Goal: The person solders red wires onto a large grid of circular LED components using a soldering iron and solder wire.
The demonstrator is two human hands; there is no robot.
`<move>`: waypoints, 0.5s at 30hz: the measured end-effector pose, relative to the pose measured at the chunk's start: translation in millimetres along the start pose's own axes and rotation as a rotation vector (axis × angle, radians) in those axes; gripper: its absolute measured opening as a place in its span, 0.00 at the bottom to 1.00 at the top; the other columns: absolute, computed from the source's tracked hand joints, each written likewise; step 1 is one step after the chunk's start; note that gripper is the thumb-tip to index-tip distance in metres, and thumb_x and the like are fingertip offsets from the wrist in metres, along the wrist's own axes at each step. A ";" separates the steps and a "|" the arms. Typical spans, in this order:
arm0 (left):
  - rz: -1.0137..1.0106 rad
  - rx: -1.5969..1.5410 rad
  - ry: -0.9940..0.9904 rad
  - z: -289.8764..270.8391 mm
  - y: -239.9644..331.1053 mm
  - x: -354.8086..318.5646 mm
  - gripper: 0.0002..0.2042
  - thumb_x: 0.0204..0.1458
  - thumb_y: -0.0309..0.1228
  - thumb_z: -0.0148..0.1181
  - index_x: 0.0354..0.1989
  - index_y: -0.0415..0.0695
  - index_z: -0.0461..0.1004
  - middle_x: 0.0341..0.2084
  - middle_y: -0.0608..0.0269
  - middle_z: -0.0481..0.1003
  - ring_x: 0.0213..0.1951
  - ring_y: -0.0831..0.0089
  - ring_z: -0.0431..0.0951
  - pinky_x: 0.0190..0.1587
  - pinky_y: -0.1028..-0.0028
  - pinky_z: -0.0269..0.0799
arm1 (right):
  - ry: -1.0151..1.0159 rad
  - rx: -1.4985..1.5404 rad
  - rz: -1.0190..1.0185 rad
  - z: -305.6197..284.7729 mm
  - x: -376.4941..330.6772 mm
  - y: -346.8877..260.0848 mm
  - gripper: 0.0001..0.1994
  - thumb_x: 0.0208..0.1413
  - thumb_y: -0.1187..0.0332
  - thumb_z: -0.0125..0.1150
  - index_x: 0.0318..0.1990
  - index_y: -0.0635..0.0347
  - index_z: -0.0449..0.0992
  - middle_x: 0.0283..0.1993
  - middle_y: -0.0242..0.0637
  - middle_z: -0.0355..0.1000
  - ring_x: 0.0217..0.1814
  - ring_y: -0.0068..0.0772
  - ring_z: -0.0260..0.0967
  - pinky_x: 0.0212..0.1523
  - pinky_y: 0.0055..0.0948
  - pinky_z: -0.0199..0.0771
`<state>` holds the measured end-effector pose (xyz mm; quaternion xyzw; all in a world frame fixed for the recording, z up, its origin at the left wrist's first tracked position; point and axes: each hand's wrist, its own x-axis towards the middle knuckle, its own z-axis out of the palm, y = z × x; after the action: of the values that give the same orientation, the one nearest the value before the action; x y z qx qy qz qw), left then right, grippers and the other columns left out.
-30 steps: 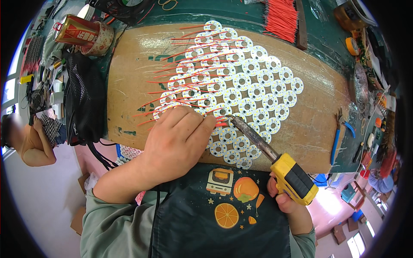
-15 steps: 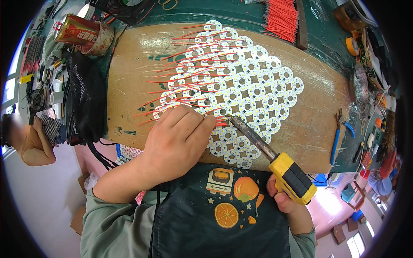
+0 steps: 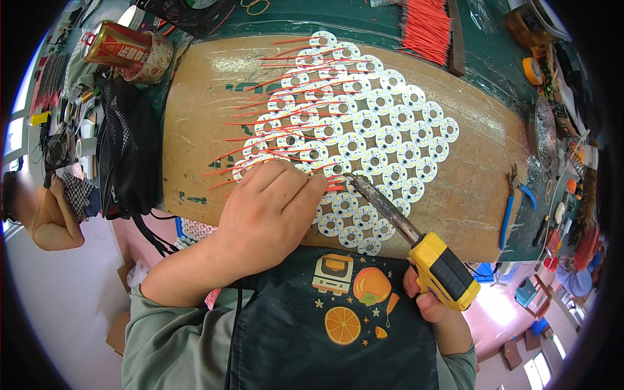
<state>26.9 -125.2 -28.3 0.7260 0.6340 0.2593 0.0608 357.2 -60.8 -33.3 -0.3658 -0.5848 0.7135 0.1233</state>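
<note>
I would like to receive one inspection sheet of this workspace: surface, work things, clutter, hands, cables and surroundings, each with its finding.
Surface: scratched brown board lying on a green tabletop.
Work things: white ring-shaped circuit boards in a slanted grid; red wires lie across those toward the left.
Clutter: bundle of red wires at the far side; blue-handled pliers at right; black mesh bag at left.
Hands: left hand over the grid's near-left part, fingertips' grip hidden; right hand holds a yellow-and-black soldering iron, tip at the grid, contact unclear.
Cables: black cables hang below the bag.
Surroundings: another person at left; cardboard box below.
</note>
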 end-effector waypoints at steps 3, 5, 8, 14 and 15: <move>0.000 -0.001 0.000 1.2 -1.3 -1.7 0.20 0.38 0.16 0.66 0.45 0.36 0.78 0.31 0.61 0.74 0.35 0.63 0.77 0.38 0.67 0.74 | -0.001 0.041 0.006 -1.3 -0.8 1.9 0.16 0.51 0.54 0.74 0.27 0.53 0.73 0.25 0.32 0.69 0.25 0.36 0.68 0.27 0.32 0.67; -0.001 0.002 -0.001 0.2 -1.2 -1.7 0.20 0.38 0.16 0.66 0.45 0.36 0.78 0.31 0.61 0.74 0.35 0.63 0.76 0.38 0.67 0.74 | -0.026 -0.063 -0.010 -2.5 -0.4 1.6 0.16 0.52 0.54 0.72 0.27 0.53 0.73 0.25 0.32 0.69 0.25 0.37 0.69 0.27 0.32 0.67; -0.002 0.002 -0.003 -0.1 0.0 -0.2 0.19 0.39 0.16 0.66 0.44 0.36 0.78 0.31 0.61 0.74 0.35 0.63 0.76 0.38 0.67 0.74 | -0.020 -0.162 -0.012 -1.7 0.8 -1.6 0.17 0.53 0.52 0.70 0.26 0.52 0.73 0.25 0.32 0.70 0.25 0.39 0.69 0.26 0.33 0.68; -0.012 0.000 -0.002 -1.0 0.6 0.2 0.18 0.40 0.16 0.66 0.44 0.36 0.78 0.31 0.60 0.74 0.34 0.63 0.76 0.38 0.67 0.74 | -0.055 -0.276 -0.022 -4.9 -2.2 4.7 0.17 0.54 0.50 0.69 0.26 0.51 0.73 0.25 0.32 0.70 0.25 0.41 0.70 0.26 0.35 0.69; -0.013 -0.003 -0.003 -0.8 0.4 0.5 0.18 0.40 0.16 0.66 0.44 0.36 0.78 0.31 0.61 0.74 0.34 0.63 0.76 0.38 0.67 0.74 | -0.054 -0.276 -0.022 -4.5 -2.5 4.5 0.17 0.54 0.50 0.69 0.26 0.51 0.73 0.25 0.32 0.70 0.25 0.41 0.70 0.26 0.35 0.69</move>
<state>26.8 -125.0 -27.3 0.7224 0.6380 0.2587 0.0645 363.0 -60.2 -36.7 -0.3536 -0.6844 0.6344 0.0638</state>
